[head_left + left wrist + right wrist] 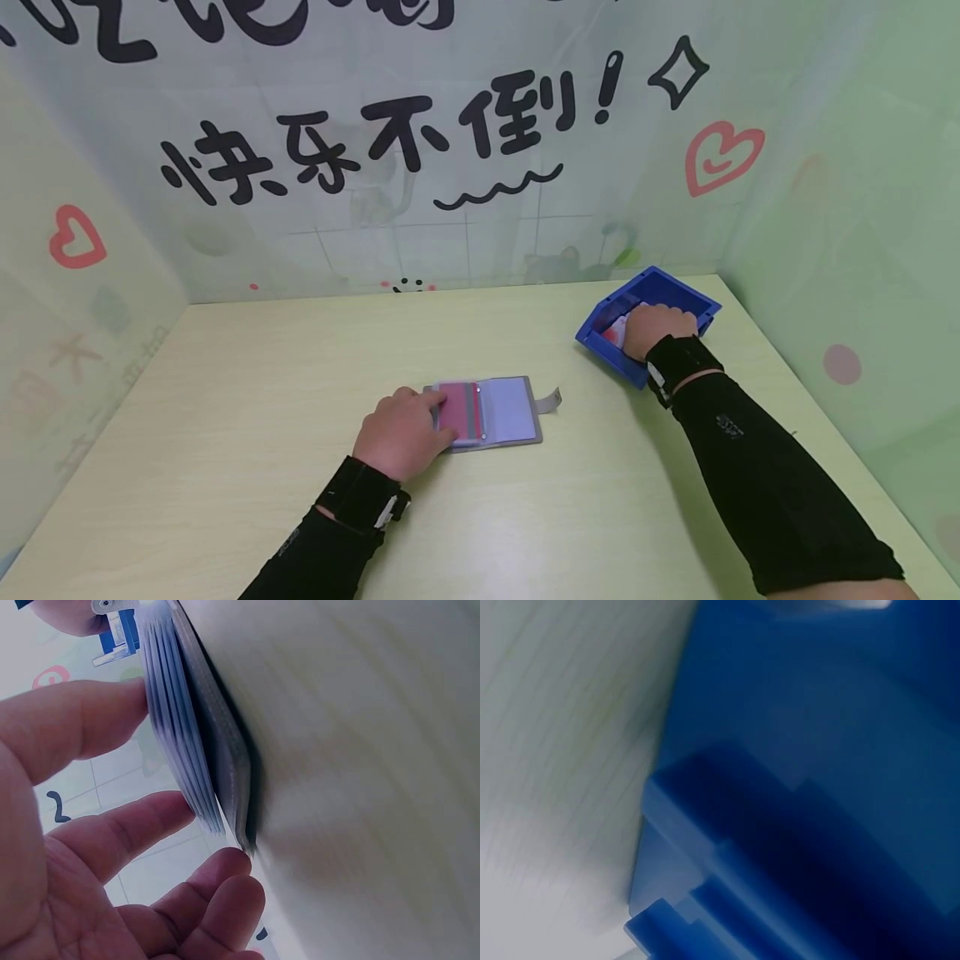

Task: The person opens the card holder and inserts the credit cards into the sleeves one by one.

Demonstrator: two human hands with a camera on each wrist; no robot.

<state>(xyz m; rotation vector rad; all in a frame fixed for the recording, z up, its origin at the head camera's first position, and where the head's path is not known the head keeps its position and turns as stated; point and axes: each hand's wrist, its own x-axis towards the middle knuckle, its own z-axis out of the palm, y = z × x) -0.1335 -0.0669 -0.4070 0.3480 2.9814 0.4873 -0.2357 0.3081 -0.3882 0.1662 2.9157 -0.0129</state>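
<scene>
A small card holder (512, 410) with clear sleeves lies unfolded on the table, a pink card with a grey stripe (459, 411) in its left side. My left hand (401, 432) rests at its left end, thumb and forefinger touching the sleeves. From the left wrist, the stacked sleeves (176, 727) are seen edge-on, with the other fingers loosely bent beside them. My right hand (658, 332) reaches into a tilted blue plastic box (611, 358). Beside it shows a white and red item (617, 332). The box hides the right fingertips, so whether they grip anything cannot be told.
The pale wooden table (247, 400) meets a printed cloth backdrop (420, 250) behind and side panels (847, 250) left and right. A grey snap strap (549, 402) sticks out from the card holder's right edge. The blue box stands near the table's back right corner.
</scene>
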